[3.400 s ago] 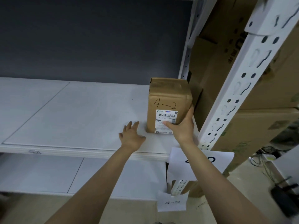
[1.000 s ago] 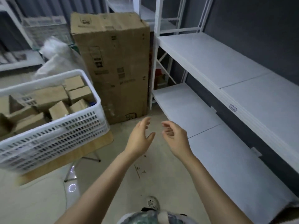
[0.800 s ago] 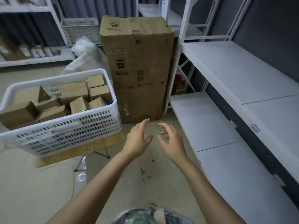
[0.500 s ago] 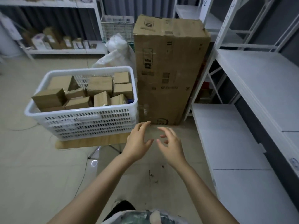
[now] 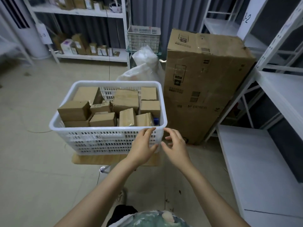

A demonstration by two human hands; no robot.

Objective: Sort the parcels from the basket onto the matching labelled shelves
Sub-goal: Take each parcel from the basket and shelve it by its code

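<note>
Hands up in front of me, both holding nothing. Left hand (image 5: 142,145) is loosely spread in front of the near right corner of the white basket (image 5: 106,128), fingertips up at its rim, though I can't tell whether they touch it. Right hand (image 5: 175,145) is just beside that corner, fingers relaxed and lightly curled, thumb apart. Parcels (image 5: 126,100), brown cardboard ones, sit packed in the basket, which rests on a small wooden table (image 5: 98,158). A tall cardboard box (image 5: 201,89) stands just to the basket's right, with a plastic bag (image 5: 144,66) behind. White shelves (image 5: 255,161) run along my right side.
</note>
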